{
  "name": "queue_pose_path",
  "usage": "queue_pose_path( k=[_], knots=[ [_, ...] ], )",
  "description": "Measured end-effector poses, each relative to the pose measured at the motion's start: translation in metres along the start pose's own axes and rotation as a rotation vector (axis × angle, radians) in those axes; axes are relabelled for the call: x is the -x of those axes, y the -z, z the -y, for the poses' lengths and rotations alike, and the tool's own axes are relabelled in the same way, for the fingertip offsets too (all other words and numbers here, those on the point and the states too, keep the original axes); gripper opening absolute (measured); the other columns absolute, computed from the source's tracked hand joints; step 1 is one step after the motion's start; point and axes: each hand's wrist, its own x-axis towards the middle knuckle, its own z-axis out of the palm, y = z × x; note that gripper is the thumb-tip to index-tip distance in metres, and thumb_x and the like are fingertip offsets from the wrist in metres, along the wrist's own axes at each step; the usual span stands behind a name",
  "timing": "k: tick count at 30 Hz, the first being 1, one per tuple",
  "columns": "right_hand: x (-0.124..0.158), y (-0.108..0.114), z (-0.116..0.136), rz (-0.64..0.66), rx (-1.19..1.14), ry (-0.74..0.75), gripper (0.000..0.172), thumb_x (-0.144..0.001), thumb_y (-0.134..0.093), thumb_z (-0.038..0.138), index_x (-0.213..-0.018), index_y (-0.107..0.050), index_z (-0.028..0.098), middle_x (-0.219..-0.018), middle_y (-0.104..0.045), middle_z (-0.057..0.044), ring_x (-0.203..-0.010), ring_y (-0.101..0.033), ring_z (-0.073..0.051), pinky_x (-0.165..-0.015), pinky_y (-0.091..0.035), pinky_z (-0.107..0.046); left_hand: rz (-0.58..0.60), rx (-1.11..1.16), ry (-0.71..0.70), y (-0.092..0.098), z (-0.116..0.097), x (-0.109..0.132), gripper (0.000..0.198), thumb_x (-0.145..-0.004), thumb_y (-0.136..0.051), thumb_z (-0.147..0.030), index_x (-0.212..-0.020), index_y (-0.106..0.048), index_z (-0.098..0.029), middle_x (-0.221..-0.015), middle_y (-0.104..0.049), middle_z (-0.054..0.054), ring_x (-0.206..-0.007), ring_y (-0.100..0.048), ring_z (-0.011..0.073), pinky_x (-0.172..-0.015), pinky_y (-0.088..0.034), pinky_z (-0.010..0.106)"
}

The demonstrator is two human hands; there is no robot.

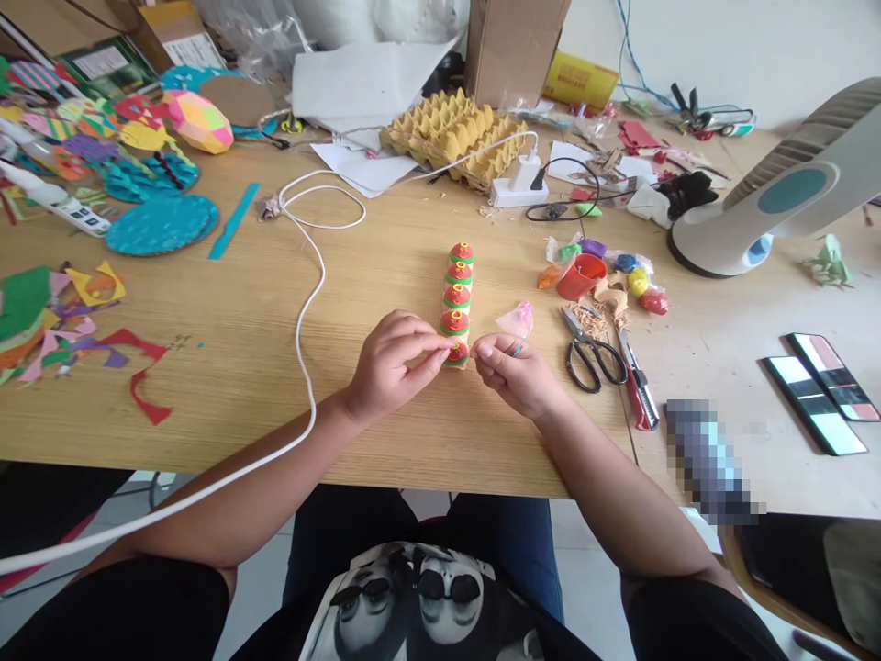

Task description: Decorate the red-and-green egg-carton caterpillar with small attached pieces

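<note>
A row of several red-and-green domes with small yellow pieces on top (455,296) stands on the table, running away from me; it looks like modelling clay on a pale base. My left hand (399,363) reaches in from the left, its thumb and index finger brought together at the nearest dome. Whatever sits between those fingertips is too small to make out. Just right of the same dome, my right hand (510,372) is closed in a pinch. A bit of blue shows at its fingers, and its contents are hidden. Behind it lies a crumpled pinkish wrapper (518,319).
Black-handled scissors (593,353) and a red utility knife (640,386) lie at right, near a red cup (582,276) and coloured clay lumps. A white cable (306,312) crosses the left side. Egg trays (458,138), paper scraps (41,312) and a white fan-like device (771,202) surround the workspace.
</note>
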Motion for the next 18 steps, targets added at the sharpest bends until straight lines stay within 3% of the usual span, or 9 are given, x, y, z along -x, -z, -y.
queue_pose_path(
  k=[7, 18],
  knots=[
    [-0.004, 0.003, 0.002, -0.032, -0.046, 0.025, 0.049, -0.064, -0.09, 0.05, -0.073, -0.052, 0.02, -0.057, -0.04, 0.008, -0.051, -0.026, -0.006, -0.047, -0.013, -0.023, -0.025, 0.015, 0.063, 0.002, 0.0, -0.003, 0.007, -0.091, -0.068, -0.02, -0.09, -0.074, -0.021, -0.084, -0.072, 0.003, -0.081, -0.064, 0.0163, -0.079, -0.052, 0.034],
    [-0.01, 0.013, 0.003, -0.107, 0.031, 0.074, 0.057, -0.078, -0.071, 0.068, -0.062, -0.043, 0.02, -0.053, -0.033, 0.007, -0.048, -0.024, -0.007, -0.047, -0.012, -0.025, -0.052, 0.151, 0.292, -0.002, 0.009, -0.002, 0.009, -0.09, -0.068, -0.026, -0.084, -0.068, -0.019, -0.085, -0.07, 0.003, -0.083, -0.063, 0.0159, -0.08, -0.052, 0.032]
  ],
)
